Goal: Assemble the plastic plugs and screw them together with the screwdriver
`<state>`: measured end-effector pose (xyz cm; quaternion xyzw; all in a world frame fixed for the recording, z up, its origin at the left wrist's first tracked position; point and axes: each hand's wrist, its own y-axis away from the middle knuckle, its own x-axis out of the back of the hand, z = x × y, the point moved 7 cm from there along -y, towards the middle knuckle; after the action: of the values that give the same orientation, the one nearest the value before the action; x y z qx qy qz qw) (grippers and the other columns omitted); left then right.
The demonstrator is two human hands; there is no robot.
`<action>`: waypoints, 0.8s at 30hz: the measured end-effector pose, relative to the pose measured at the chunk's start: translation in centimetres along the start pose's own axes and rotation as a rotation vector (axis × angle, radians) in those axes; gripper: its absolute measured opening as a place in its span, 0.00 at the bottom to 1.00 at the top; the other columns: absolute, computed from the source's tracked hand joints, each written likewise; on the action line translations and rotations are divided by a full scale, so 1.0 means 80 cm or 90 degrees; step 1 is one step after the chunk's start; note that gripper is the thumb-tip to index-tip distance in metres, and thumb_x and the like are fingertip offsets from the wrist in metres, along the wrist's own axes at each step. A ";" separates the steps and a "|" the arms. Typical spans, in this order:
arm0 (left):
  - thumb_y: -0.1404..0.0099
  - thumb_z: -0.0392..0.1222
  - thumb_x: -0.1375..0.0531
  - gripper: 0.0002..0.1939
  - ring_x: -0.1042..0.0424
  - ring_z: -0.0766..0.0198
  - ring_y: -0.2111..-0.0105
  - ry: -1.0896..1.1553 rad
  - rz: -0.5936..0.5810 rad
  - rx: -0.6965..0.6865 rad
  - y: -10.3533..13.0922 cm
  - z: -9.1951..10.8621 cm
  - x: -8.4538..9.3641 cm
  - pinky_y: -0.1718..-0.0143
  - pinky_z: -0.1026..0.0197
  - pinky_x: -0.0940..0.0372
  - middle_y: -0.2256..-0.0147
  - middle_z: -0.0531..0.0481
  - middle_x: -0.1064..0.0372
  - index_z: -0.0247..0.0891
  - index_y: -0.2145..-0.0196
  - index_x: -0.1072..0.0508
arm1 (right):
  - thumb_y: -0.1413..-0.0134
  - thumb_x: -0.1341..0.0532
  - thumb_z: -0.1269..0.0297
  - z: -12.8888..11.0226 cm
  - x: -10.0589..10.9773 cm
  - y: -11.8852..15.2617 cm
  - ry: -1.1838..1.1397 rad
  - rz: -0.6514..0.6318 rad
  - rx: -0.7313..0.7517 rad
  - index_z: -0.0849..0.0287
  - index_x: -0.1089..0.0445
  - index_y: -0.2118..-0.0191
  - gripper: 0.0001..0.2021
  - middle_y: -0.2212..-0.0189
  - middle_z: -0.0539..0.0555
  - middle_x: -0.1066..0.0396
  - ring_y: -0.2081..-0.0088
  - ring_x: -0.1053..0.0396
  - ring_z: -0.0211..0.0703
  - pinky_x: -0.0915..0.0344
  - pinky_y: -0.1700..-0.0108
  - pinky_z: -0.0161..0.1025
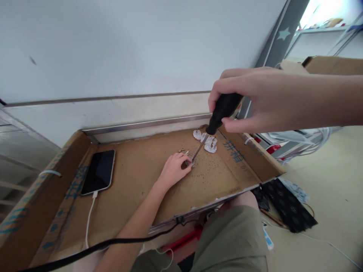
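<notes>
My right hand [241, 98] is closed around the black handle of a screwdriver [224, 107], held tilted with its thin metal shaft pointing down and left. Its tip meets a small clear piece [190, 163] on the cardboard, which the fingertips of my left hand [176, 167] pinch; the piece is partly hidden by them. Just beyond my left hand lie a few small brass-coloured metal parts [181, 150]. Behind the shaft sits a cluster of clear, scalloped pieces [210, 143]. Many dark specks mark the cardboard around the tip.
A shallow cardboard tray [133, 170] with raised sides forms the work surface against a white panel [127, 49]. At its left lies a phone [99, 172] with a white cable. One black cable [136, 238] crosses the front edge. Wires [309, 145] hang beyond the right wall.
</notes>
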<state>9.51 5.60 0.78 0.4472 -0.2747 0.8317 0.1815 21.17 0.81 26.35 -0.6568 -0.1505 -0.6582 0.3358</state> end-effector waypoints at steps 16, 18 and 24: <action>0.37 0.40 0.43 0.05 0.32 0.59 0.59 0.019 -0.002 -0.017 0.000 0.004 -0.001 0.57 0.57 0.39 0.61 0.50 0.28 0.41 0.64 0.27 | 0.54 0.40 0.61 -0.006 0.017 0.004 0.019 0.048 0.027 0.49 0.34 0.65 0.07 0.64 0.45 0.37 0.70 0.40 0.34 0.43 0.70 0.36; 0.37 0.41 0.43 0.05 0.32 0.59 0.59 0.019 0.001 -0.020 0.001 0.005 0.000 0.57 0.57 0.39 0.61 0.50 0.28 0.41 0.64 0.27 | 0.54 0.40 0.60 -0.010 0.021 0.004 0.021 0.064 0.043 0.49 0.34 0.65 0.07 0.64 0.45 0.37 0.70 0.40 0.33 0.43 0.70 0.35; 0.37 0.41 0.43 0.06 0.33 0.59 0.59 0.020 -0.004 -0.023 0.000 0.004 -0.003 0.56 0.56 0.39 0.62 0.50 0.28 0.41 0.64 0.27 | 0.54 0.40 0.59 -0.012 0.024 0.005 0.028 0.068 0.046 0.50 0.34 0.65 0.08 0.64 0.46 0.37 0.71 0.40 0.32 0.44 0.72 0.34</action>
<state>9.84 5.37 0.76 0.4318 -0.2857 0.8327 0.1965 20.87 -0.51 27.99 -0.6369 -0.1318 -0.6475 0.3972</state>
